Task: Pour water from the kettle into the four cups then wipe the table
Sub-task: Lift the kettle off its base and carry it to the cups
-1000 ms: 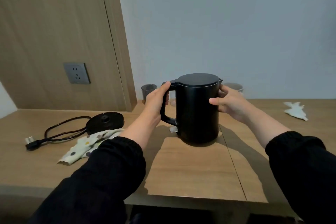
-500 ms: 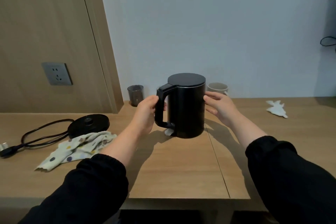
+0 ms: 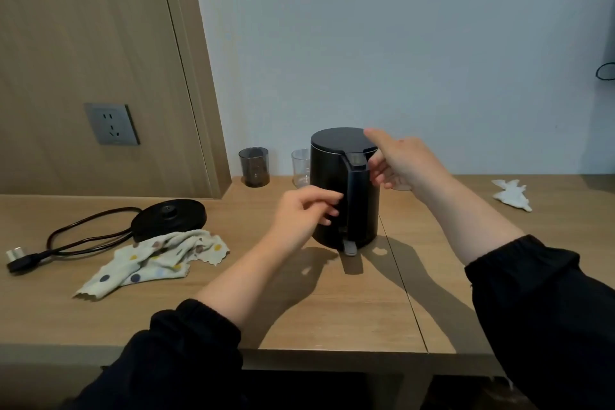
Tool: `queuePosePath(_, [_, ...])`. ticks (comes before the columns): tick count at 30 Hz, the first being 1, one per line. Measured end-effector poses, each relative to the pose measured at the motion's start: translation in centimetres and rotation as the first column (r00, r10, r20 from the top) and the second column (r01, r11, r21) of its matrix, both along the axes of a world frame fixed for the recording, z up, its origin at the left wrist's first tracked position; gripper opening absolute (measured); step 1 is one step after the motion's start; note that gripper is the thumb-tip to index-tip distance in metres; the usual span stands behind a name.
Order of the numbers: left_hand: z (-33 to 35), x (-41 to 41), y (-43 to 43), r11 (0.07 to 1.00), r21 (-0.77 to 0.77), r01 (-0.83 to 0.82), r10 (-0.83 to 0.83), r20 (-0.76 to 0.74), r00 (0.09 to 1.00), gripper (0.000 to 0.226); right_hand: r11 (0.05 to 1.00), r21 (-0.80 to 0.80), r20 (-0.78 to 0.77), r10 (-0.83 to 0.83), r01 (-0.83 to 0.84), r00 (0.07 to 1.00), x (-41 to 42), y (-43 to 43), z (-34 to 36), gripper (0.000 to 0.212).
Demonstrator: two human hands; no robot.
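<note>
On the table (image 3: 332,309) | kettle (image 3: 367,206) upright, handle (image 3: 353,196) toward us, likely for gripping | left hand (image 3: 299,213) slack beside it, right hand (image 3: 402,163) relaxed, touching handle

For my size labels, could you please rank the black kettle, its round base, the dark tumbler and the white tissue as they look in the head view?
1. Black cylindrical kettle
2. Round black plastic base
3. Dark translucent tumbler and crumpled white tissue look about alike; unranked.
</note>
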State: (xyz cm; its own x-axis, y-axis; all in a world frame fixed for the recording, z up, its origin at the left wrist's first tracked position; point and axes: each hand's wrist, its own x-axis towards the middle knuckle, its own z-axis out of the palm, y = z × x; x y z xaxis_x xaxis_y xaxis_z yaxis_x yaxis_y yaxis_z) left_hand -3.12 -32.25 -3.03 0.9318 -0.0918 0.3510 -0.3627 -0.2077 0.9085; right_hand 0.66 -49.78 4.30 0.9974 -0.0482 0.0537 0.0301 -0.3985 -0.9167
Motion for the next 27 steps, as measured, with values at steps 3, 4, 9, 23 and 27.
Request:
queuePosePath(3, [-0.8, 2.7, 1.6, 0.964, -0.101, -0.245, 0.243, -0.029, 0.969, 0.033, 0.989, -0.131, -0.044, 0.066, -0.072, 0.997, -0.9, 0.4, -0.3, 0.054])
queuePosePath(4, [-1.0, 3.7, 2.0, 0.970, -0.111, -0.215, 0.203, -0.109, 0.973, 0.051, 0.986, -0.144, -0.041, 0.073, -0.078, 0.996, -1.1, 0.5, -0.6, 0.055])
queuePosePath(9, [-1.0, 7.5, 1.6, 0.994, -0.080, 0.074, -0.096, -0.310, 0.946, 0.107, 0.997, 0.007, -0.034, 0.073, -0.073, 0.997, -1.0, 0.3, -2.0, 0.055])
queuePosePath(23, [-2.0, 7.1, -2.0, 0.983, -0.079, 0.164, -0.178, -0.243, 0.953, 0.092, 0.899, 0.389, 0.206, -0.299, 0.203, 0.932, -1.3, -1.5, -4.7, 0.035])
queuePosePath(27, [-2.1, 6.1, -2.7, 0.996, -0.069, 0.056, -0.067, -0.165, 0.984, 0.086, 0.904, 0.381, 0.261, -0.304, 0.192, 0.916, 0.3, -2.3, -4.9, 0.039])
